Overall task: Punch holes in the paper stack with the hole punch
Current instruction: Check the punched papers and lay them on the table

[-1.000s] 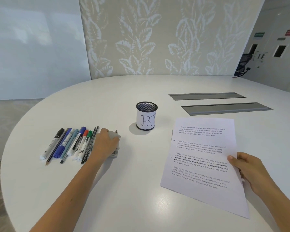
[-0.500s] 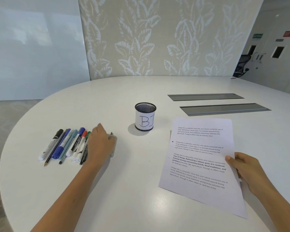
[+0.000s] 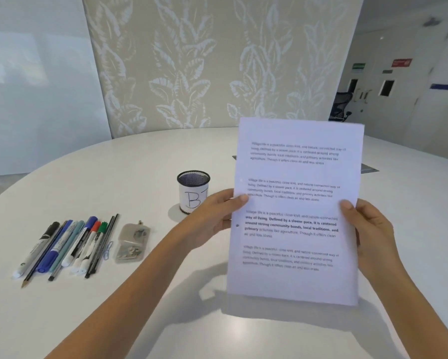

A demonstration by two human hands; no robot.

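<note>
The thin white paper stack (image 3: pixel 295 213) is held upright above the smooth round table (image 3: pixel 140 320), long axis vertical and printed face toward the camera, pinched at its side edges by the left hand (image 3: pixel 212 218) and right hand (image 3: pixel 368 229).

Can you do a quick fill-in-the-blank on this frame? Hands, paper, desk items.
1. The paper stack is held upright by ____ hands: the left hand and the right hand.
2. The mesh cup bears the handwritten letter ____.
3. The hole punch lies on the table, touched by ____ hand.
4. The pens lie to the ____ of the hole punch.

Missing words: both; B; neither; left
</note>
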